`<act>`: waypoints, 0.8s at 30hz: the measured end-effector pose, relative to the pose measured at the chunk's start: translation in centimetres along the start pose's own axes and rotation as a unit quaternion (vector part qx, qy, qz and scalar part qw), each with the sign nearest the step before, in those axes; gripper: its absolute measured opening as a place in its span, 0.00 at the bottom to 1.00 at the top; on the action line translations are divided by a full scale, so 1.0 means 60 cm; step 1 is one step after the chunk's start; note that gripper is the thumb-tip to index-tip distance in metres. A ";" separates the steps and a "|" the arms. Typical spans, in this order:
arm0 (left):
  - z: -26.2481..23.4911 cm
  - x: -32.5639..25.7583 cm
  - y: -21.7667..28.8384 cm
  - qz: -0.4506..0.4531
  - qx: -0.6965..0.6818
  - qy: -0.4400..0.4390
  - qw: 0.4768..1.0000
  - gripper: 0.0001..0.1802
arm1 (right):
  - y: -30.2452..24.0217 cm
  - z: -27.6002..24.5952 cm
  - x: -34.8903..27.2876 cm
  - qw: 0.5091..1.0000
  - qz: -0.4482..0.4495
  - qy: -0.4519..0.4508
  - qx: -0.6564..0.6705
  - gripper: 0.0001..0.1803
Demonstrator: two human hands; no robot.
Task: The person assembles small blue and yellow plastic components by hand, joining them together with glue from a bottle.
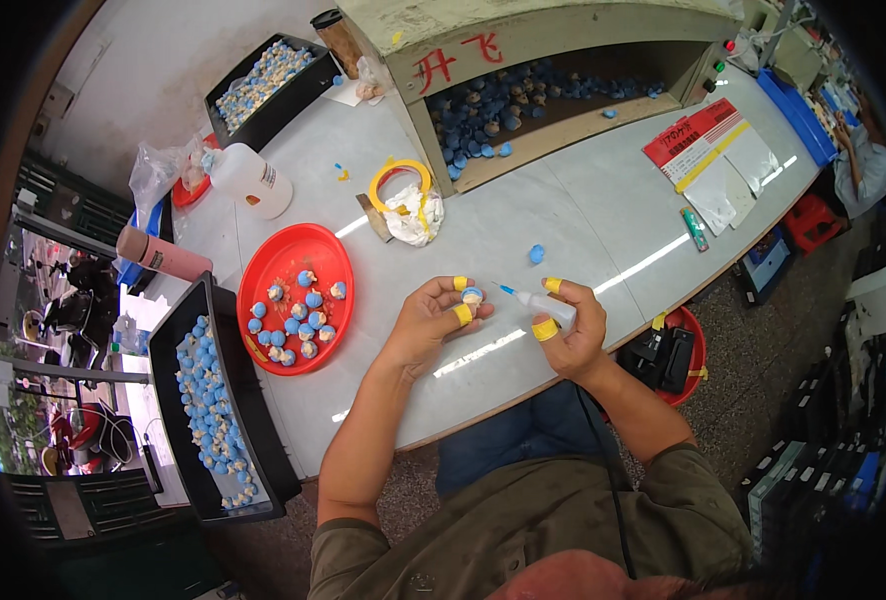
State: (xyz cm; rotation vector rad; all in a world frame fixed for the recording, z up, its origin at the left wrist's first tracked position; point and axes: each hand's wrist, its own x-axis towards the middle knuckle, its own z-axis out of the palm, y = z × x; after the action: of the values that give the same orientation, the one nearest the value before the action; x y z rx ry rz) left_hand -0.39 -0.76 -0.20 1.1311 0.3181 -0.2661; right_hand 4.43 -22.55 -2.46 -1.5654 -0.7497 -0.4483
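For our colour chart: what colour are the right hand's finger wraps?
Yellow finger wraps on the right hand, best in the head view.

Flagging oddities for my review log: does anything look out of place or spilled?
A blue piece lies loose on the table beyond the right hand, odd because many blue ones sit in the red tray.

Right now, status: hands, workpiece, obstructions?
Left hand: pinching small blue-and-white piece. Right hand: gripping squeeze bottle, nozzle pointed toward piece, apart from it. Nothing visible between; loose blue piece farther out on table.
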 end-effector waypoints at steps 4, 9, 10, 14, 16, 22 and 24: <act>-0.004 0.005 -0.004 -0.010 -0.016 -0.022 1.000 0.20 | 0.002 0.003 0.003 0.999 0.038 0.021 0.025 0.18; -0.006 0.001 -0.001 -0.005 -0.021 -0.027 0.999 0.19 | 0.020 -0.042 0.039 0.975 0.214 -0.020 0.054 0.17; -0.007 0.002 -0.001 -0.005 -0.017 -0.025 1.000 0.19 | 0.032 -0.059 0.050 0.971 0.233 -0.012 0.049 0.17; -0.008 0.005 -0.005 0.005 -0.022 -0.013 1.000 0.18 | 0.104 -0.157 0.092 0.960 0.214 0.063 -0.171 0.15; -0.007 0.008 -0.006 0.004 -0.029 0.002 1.000 0.17 | 0.134 -0.202 0.106 0.945 0.217 0.068 -0.237 0.16; -0.008 0.011 -0.006 0.017 -0.055 0.019 0.998 0.17 | 0.163 -0.232 0.117 0.900 0.261 0.057 -0.344 0.23; -0.005 0.010 -0.007 0.023 -0.069 0.027 0.997 0.17 | 0.156 -0.226 0.103 0.914 0.196 0.077 -0.347 0.24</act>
State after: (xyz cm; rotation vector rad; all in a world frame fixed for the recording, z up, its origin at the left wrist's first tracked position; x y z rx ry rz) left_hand -0.04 -0.67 -0.92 1.0091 0.3531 -0.1711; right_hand 17.18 -34.66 -3.12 -2.2513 -0.1251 -0.5622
